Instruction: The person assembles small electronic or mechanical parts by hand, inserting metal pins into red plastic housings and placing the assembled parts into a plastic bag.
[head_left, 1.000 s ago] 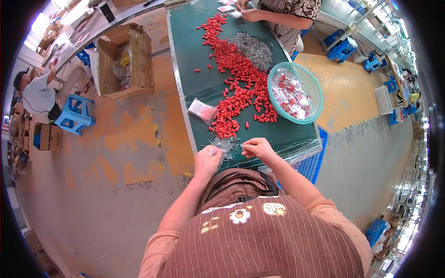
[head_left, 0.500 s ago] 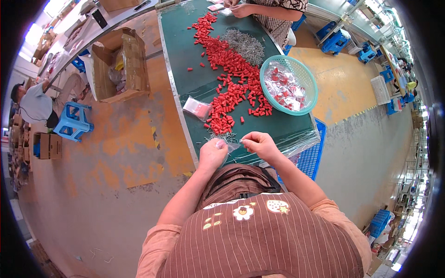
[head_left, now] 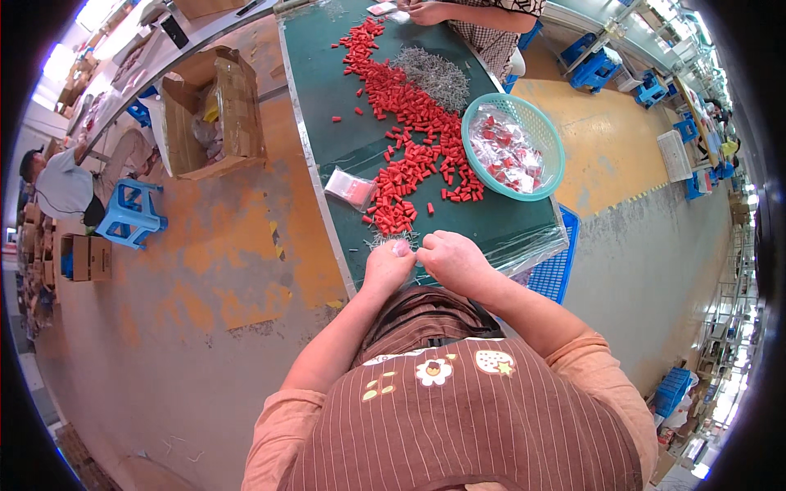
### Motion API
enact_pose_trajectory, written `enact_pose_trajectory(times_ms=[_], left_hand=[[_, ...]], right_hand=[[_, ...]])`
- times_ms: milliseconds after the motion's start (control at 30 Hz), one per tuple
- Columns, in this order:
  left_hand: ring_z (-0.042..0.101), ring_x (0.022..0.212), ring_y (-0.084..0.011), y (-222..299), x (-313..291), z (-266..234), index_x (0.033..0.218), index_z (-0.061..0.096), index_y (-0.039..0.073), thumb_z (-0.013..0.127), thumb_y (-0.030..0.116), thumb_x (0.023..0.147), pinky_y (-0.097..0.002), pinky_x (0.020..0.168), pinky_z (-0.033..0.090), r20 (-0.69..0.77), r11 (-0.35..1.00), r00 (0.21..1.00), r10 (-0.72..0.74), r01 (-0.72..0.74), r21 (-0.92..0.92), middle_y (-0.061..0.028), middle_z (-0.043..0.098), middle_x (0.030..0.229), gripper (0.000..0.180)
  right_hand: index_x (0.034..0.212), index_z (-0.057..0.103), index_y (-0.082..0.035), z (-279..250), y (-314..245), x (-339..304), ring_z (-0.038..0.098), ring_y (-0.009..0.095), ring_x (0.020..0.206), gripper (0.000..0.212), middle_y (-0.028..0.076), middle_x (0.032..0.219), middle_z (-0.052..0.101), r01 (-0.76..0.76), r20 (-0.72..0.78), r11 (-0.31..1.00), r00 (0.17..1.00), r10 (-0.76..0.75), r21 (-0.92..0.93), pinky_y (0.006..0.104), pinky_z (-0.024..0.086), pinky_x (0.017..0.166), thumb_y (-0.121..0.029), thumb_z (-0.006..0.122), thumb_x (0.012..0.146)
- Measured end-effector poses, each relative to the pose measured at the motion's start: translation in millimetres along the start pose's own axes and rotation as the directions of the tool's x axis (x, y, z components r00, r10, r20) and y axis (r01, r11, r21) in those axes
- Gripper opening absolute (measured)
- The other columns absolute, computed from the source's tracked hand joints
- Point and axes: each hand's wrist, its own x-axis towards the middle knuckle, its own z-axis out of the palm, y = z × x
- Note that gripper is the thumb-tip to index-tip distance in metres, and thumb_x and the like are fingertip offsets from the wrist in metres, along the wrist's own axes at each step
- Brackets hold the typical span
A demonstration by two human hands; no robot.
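Observation:
My left hand (head_left: pixel 388 267) is closed at the near end of the table, holding a small clear plastic bag that is now mostly hidden by the fingers. Against it, my right hand (head_left: pixel 455 263) is closed too, its fingertips meeting the left ones; what they pinch is hidden. Small grey screws (head_left: pixel 377 240) lie just beyond my left hand. Past them spreads a long heap of red plastic plugs (head_left: pixel 396 219). A stack of clear small bags (head_left: pixel 350 189) rests left of the heap.
A turquoise basket (head_left: pixel 557 168) of filled bags stands on the right of the green table (head_left: pixel 315 90). A pile of grey screws (head_left: pixel 434 78) lies farther back, near another person's hands (head_left: pixel 426 12). A blue crate (head_left: pixel 553 274) sits below the right edge; a cardboard box (head_left: pixel 241 114) stands left.
My right hand has moved left to meet my left hand, closing the gap between them. The clear bag visible between the hands before is now mostly covered.

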Motion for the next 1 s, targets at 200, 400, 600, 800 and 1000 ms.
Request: enact_pose_trajectory(times_ms=[200, 400, 600, 800, 1000], left_hand=[[0.052, 0.063, -0.0108, -5, 6, 1, 0.074, 0.060, 0.003, 0.065, 0.024, 0.074, -0.0299, 0.060, 0.044, 0.050, 0.997, 0.998, -0.047, 0.050, -0.059, -0.0030, 0.059, 0.067, 0.021], [0.051, 0.061, -0.0101, -7, 6, -6, 0.073, 0.058, 0.003, 0.060, 0.018, 0.074, -0.0288, 0.059, 0.043, -0.019, 0.998, 0.999, -0.043, 0.042, -0.053, -0.0026, 0.057, 0.066, 0.015], [0.050, 0.059, -0.0098, -7, 8, -11, 0.072, 0.059, 0.004, 0.061, 0.011, 0.070, -0.0269, 0.055, 0.040, 0.007, 0.922, 0.984, -0.178, 0.169, -0.348, -0.0008, 0.057, 0.066, 0.007], [0.052, 0.059, -0.0106, -12, 3, -19, 0.074, 0.061, 0.003, 0.063, 0.007, 0.071, -0.0260, 0.053, 0.040, 0.044, 0.780, 0.956, -0.289, 0.262, -0.569, -0.0017, 0.058, 0.066, 0.005], [0.051, 0.059, -0.0099, -23, 7, -13, 0.075, 0.061, 0.003, 0.062, 0.007, 0.073, -0.0257, 0.054, 0.040, -0.004, 0.828, 0.958, -0.285, 0.244, -0.505, -0.0010, 0.057, 0.067, 0.005]], right_hand=[[0.074, 0.060, -0.005, -2, 1, 6, 0.058, 0.030, 0.078, 0.005, 0.012, 0.078, 0.058, -0.058, 0.122, 0.997, 0.991, 0.052, 0.047, 0.0391, 0.048, 0.070, -0.007, 0.057, 0.070], [0.089, 0.064, -0.007, -9, 36, 20, 0.059, 0.033, 0.087, 0.016, 0.014, 0.087, 0.061, -0.313, 0.102, 0.899, 0.950, 0.296, 0.306, 0.0418, 0.047, 0.076, -0.010, 0.055, 0.076], [0.108, 0.059, -0.011, 60, 77, 36, 0.057, 0.031, 0.096, 0.032, 0.013, 0.102, 0.055, -0.259, -0.010, 0.948, 0.964, 0.265, 0.184, 0.0402, 0.048, 0.081, -0.008, 0.055, 0.077], [0.101, 0.058, -0.009, 83, 81, 44, 0.059, 0.031, 0.089, 0.023, 0.014, 0.098, 0.052, -0.241, 0.035, 0.969, 0.970, 0.239, 0.057, 0.0418, 0.050, 0.075, -0.008, 0.054, 0.078], [0.086, 0.055, -0.006, 85, 89, 36, 0.060, 0.035, 0.081, 0.009, 0.016, 0.091, 0.054, -0.299, 0.093, 0.954, 0.950, 0.299, -0.011, 0.0451, 0.050, 0.068, -0.009, 0.052, 0.078]])
